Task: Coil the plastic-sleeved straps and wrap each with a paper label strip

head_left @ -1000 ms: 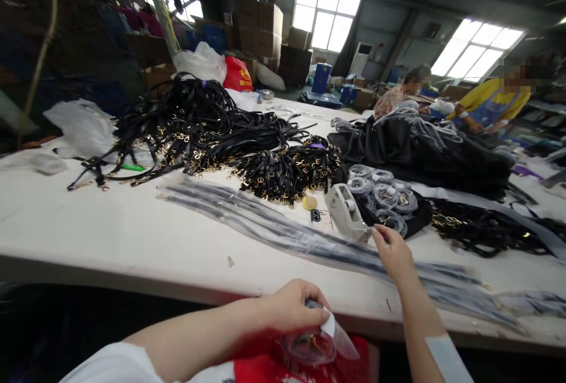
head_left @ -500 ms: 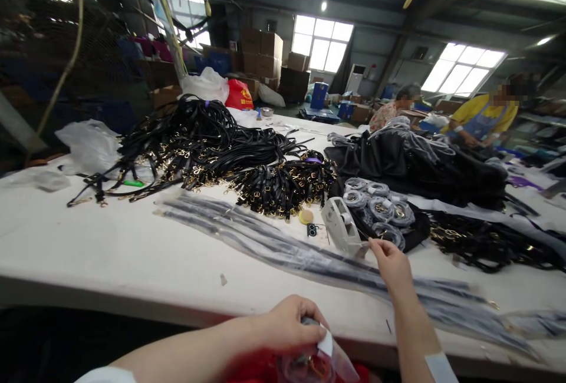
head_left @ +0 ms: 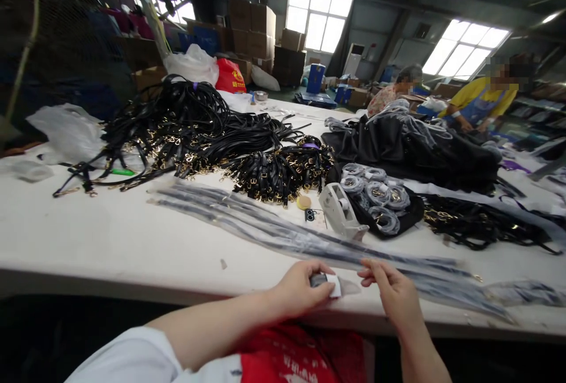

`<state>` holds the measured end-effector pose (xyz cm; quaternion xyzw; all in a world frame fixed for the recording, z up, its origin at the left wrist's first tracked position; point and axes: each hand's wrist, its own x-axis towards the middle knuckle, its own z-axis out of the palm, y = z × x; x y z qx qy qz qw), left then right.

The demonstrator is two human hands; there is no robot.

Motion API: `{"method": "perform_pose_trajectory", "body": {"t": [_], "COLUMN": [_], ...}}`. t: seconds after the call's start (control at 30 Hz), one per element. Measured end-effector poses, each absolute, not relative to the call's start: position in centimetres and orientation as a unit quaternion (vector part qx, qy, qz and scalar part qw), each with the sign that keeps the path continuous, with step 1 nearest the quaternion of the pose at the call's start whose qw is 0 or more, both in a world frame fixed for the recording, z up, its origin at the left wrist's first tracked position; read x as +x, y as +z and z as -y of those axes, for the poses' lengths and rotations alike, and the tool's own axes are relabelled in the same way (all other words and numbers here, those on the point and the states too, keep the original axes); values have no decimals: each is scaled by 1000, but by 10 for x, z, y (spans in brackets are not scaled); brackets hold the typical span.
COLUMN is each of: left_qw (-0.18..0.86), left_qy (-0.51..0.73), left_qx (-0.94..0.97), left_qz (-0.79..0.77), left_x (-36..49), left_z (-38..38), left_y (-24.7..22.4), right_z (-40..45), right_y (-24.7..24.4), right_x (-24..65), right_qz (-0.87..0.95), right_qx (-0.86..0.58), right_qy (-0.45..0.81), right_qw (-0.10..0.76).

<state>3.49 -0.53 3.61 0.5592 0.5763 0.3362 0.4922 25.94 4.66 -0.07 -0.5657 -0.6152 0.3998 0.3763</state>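
Note:
My left hand [head_left: 305, 290] is closed around a small bundle [head_left: 317, 280] in clear plastic with a white label, over the table's front edge. To its right, my right hand [head_left: 391, 291] has thumb and fingertips pressed together; whatever is between them is too small to make out. A grey tape dispenser [head_left: 341, 211] stands behind my hands, beside coiled grey cords [head_left: 379, 193] lying on black material. Long plastic-wrapped dark straps [head_left: 283, 235] stretch across the white table [head_left: 110, 235].
Black straps with gold clasps [head_left: 190, 129] are heaped at the back left, near a clear plastic bag [head_left: 66, 129]. Black fabric [head_left: 411, 153] is piled at the back right. Two people are beyond it, one in a yellow shirt [head_left: 506, 100].
My right hand has moved away from the tape dispenser, back and down toward my left hand. My left hand has risen with the bundle to the table edge. The view has tilted down.

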Motion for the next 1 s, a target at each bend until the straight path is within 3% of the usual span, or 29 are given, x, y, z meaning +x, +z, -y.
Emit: {"method": "perform_pose_trajectory", "body": {"t": [0.23,0.5,0.77,1.0], "left_qw": [436,406,438,380], "left_qy": [408,397,433,458], "left_qx": [573,585,564,561], "left_qz": [-561,-579,-549,-575], "left_x": [34,28,29,31], "left_z": [-4,0,2,0], "left_y": [50,49,46,50], "right_z": [1,2,-1,-2], "right_y": [34,37,37,30], "right_x": [222,205,199,198], "right_qz": [643,691,683,658], "right_qx": [-525,-504,-505,-480], "right_qy": [423,418,436,489], "right_qw": [364,305,299,312]}}
